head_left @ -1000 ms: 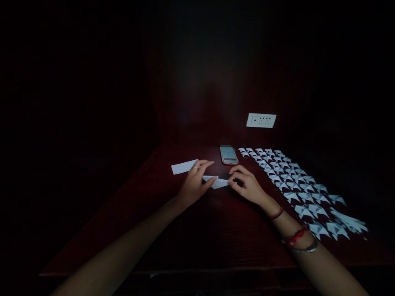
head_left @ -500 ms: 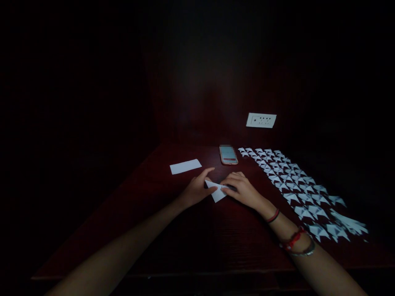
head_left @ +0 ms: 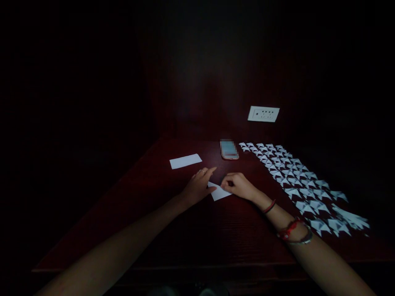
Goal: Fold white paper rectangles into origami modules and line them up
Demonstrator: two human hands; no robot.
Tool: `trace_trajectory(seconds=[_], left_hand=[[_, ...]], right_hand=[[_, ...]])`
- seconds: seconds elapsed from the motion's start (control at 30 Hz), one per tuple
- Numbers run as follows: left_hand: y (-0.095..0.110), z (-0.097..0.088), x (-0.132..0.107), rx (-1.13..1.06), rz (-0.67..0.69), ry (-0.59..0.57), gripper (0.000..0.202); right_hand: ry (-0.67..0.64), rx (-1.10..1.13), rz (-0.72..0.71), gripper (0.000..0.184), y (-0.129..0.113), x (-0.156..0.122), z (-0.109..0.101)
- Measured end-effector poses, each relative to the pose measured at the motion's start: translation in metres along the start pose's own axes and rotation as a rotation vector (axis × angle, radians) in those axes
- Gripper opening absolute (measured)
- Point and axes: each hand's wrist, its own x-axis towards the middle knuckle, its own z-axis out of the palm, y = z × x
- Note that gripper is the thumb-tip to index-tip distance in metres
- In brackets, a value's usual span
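Observation:
A small white sheet of folded paper [head_left: 219, 194] lies on the dark red table between my hands. My left hand [head_left: 197, 185] is at its left edge, with the thumb resting on the paper and the fingers stretched out away from it. Curled at the upper right of the sheet is my right hand [head_left: 240, 185], thumb and fingertips pinched together at the paper's edge. Those fingertips partly hide the fold beneath them.
Rows of folded white paper pieces [head_left: 290, 172] cover the table's right side, beside a bundle of paper strips [head_left: 352, 216]. A flat white paper strip [head_left: 185, 161] lies left of centre. Behind my hands is a phone [head_left: 229, 149]; a socket panel [head_left: 263, 114] is on the wall.
My right hand's fingers have curled into a tighter pinch on the paper. The fingers of my left hand have moved closer together. The view has tilted slightly downward.

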Motion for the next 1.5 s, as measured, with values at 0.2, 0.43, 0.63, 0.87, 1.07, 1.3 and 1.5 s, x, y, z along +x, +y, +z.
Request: trace_trajectory(seconds=[0.2,0.43,0.63,0.87,1.07,1.3,1.5], left_hand=[[0.013,-0.006,-0.006,0.205,0.218,-0.122,0.016],[0.024,-0.001,-0.014,0.254,0.265,-0.163,0.023],[0.024,0.0,-0.015,0.222,0.283,-0.183,0.024],[0.029,0.001,-0.013,0.282,0.288,-0.191,0.023],[0.029,0.003,-0.013,0.301,0.279,-0.184,0.024],[0.031,0.001,-0.017,0.275,0.274,-0.159,0.027],[0.035,-0.002,-0.02,0.237,0.255,-0.156,0.028]], right_hand=[[-0.011,0.102,0.178,0.017,0.008,0.004,0.001],[-0.07,0.083,0.278,0.015,0.012,0.009,-0.001],[-0.084,-0.016,0.379,0.014,0.009,0.014,0.0],[-0.082,-0.098,0.505,0.015,0.002,0.019,0.004],[-0.058,-0.123,0.531,0.015,0.004,0.015,0.001],[-0.056,-0.099,0.51,0.02,0.005,0.003,-0.011],[-0.103,-0.037,0.433,0.026,0.002,0.001,-0.012]])
